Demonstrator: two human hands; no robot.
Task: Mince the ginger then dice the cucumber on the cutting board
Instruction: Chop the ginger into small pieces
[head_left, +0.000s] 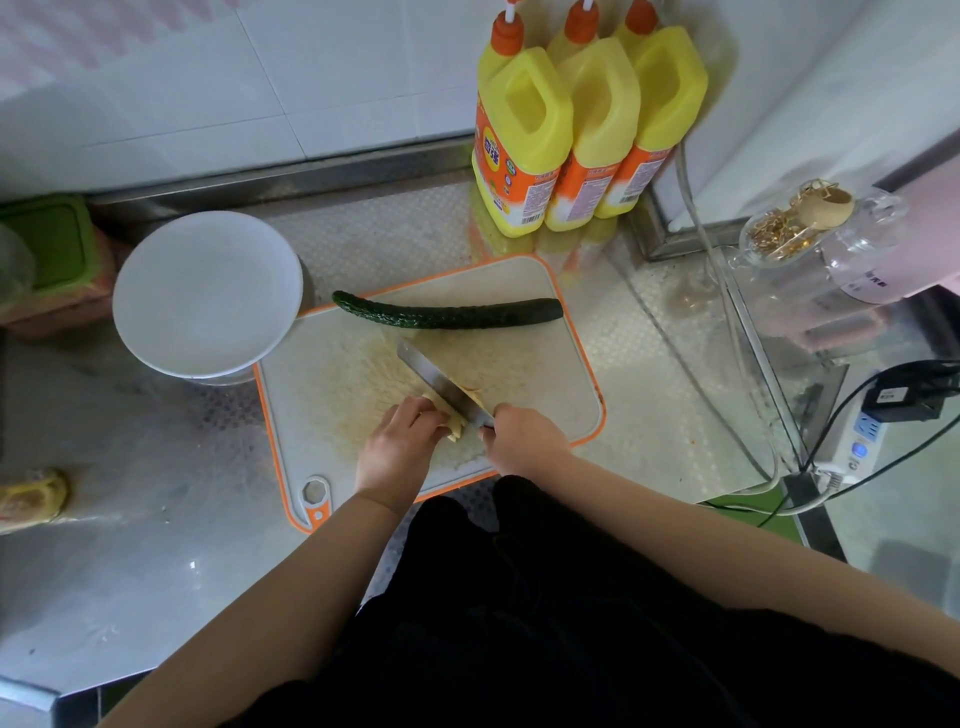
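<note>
Surface: stainless-steel counter (156, 571) with an embossed pattern, white tiled wall behind.
Far left: green-lidded container (49, 244) at the counter's back edge; a yellowish item (31, 496) lies nearer the front, too blurred to identify.
Plate: white round plate (208, 293), its right rim overlapping the board's left corner.
Cutting board: pale with orange rim (582, 332), set at an angle; its surface is scored and stained yellow.
Cucumber: whole, dark green (447, 314), lying across the board's far side, apart from the blade.
Left hand: (400, 447) fingers curled down onto the ginger (451, 420), holding it against the board.
Knife: blade (441, 384) angled across the ginger, edge down.
Right hand: (524, 439) closed around the knife handle.
Behind board: three yellow bottles (524, 140) with orange caps, touching one another.
Right: clear glass jar (779, 234) containing gold-coloured clips; power strip (852, 452) with black cables.
</note>
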